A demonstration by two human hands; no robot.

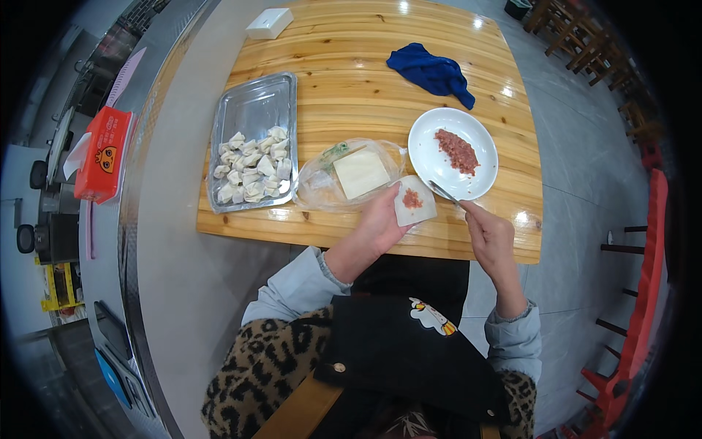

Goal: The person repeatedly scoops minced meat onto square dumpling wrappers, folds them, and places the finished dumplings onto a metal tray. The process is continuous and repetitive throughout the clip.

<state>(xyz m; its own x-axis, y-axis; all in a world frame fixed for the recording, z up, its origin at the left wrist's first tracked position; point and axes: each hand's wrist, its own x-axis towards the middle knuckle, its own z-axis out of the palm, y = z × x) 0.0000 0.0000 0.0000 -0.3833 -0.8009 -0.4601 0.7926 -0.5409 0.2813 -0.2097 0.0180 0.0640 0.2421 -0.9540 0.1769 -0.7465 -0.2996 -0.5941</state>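
My left hand (379, 222) holds a square wonton wrapper (423, 212) flat, with a smear of minced meat (412, 198) on its middle. In my right hand (491, 238) is a thin metal utensil (444, 193), its tip above the near rim of a white plate (482, 132); the shape of its end is hard to make out. A mound of minced meat (457, 152) lies on that plate. Left of the wrapper, a stack of wonton wrappers (361, 173) rests on a clear plastic bag (313, 184). Folded wontons (252, 164) fill the near half of a metal tray (256, 99).
A blue cloth (431, 69) lies beyond the plate on the wooden table (344, 95). At the table's far left corner sits a white box (270, 23). An orange-red tissue pack (106, 154) stands on the counter at left. Red stools (636, 307) are at right.
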